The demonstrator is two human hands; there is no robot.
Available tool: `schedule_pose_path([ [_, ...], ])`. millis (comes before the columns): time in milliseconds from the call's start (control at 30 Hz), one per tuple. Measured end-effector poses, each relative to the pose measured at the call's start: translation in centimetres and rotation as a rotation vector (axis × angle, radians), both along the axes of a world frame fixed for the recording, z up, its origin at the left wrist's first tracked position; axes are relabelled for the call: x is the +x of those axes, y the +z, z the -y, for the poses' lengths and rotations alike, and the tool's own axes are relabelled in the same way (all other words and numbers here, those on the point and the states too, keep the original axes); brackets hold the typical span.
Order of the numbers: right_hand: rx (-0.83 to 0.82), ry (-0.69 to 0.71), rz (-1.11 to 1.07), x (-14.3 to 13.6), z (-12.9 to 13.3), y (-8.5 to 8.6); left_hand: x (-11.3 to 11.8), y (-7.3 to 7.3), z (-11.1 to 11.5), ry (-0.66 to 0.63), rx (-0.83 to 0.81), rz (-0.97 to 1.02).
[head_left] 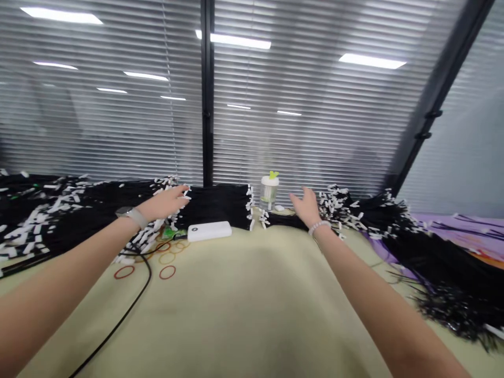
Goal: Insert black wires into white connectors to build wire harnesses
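Centrally, the bundle of black cables (218, 206) lies on the far side of the table (244, 299), its long axis running left to right between the two hands. The left hand (167, 202) is the nearer, at the bundle's white-tipped left end, though blur hides whether it grips anything; the right hand (307, 209), thumb spread from fingers and apparently empty, stands apart, beyond the lidded cup (269, 194).
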State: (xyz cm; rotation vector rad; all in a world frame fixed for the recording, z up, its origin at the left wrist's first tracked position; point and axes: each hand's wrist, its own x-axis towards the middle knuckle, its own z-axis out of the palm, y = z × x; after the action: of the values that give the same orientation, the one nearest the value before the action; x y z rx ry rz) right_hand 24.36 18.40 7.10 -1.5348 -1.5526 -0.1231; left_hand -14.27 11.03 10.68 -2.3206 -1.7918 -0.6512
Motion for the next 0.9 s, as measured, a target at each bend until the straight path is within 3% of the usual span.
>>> schedule_pose_path([
  [100,-0.100,0.021,0.181,-0.3,0.3,-4.3,3.4,-3.4,0.7,-0.115,-0.045,-0.069],
  [167,-0.172,0.058,0.298,0.0,0.1,-6.1,5.5,-5.8,1.3,-0.162,-0.060,-0.106],
  [233,-0.238,0.091,0.402,0.6,-0.8,-6.6,7.1,-8.1,1.8,-0.179,-0.060,-0.128],
  [367,-0.355,0.119,0.567,1.7,-3.6,-5.3,8.7,-11.3,1.9,-0.201,-0.055,-0.149],
  [500,-0.458,0.126,0.682,1.6,-5.4,-4.9,8.4,-12.6,1.1,-0.170,-0.050,-0.148],
  [633,-0.494,0.123,0.762,1.3,-5.0,-5.4,7.9,-12.9,0.5,-0.165,-0.048,-0.139],
  [767,-0.513,0.189,0.837,1.3,-2.3,-5.6,8.0,-13.1,0.2,-0.167,-0.061,-0.090],
  [900,-0.516,0.266,0.863,0.1,3.2,-5.8,8.0,-13.5,-0.2,-0.173,-0.070,-0.018],
])
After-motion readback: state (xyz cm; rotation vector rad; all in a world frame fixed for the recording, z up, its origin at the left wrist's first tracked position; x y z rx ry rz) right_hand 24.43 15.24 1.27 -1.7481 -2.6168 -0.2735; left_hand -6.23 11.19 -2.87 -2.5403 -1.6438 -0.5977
